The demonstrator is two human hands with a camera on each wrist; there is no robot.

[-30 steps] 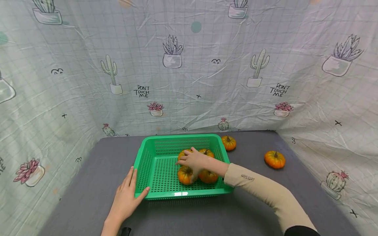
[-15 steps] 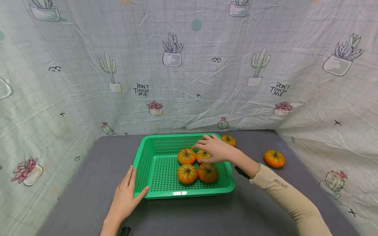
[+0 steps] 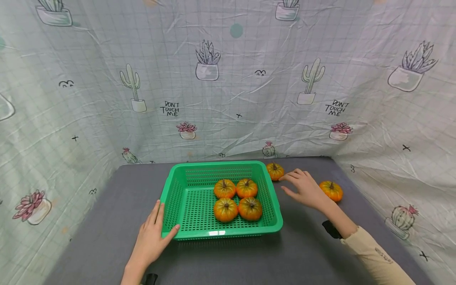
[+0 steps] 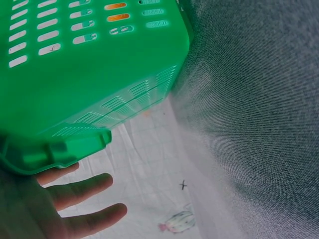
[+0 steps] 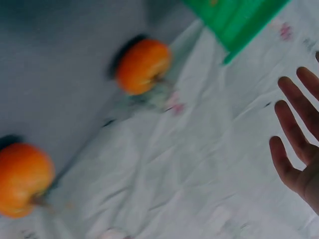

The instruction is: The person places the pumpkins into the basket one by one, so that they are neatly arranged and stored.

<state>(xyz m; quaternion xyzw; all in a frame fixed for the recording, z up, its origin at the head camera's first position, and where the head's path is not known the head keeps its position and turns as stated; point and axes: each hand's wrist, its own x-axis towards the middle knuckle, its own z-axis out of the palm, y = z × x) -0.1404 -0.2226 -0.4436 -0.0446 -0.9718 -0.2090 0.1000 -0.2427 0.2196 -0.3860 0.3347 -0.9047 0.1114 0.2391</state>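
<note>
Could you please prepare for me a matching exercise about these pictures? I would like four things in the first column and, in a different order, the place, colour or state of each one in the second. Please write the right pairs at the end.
Column one
1. basket
2. left hand
3. right hand
4. table

Column two
A. to the right of the basket, holding nothing
B. grey, underneath the basket
C. green, with four pumpkins inside
D. at the left side of the basket

Right pairs: 1-C, 2-D, 3-A, 4-B
</note>
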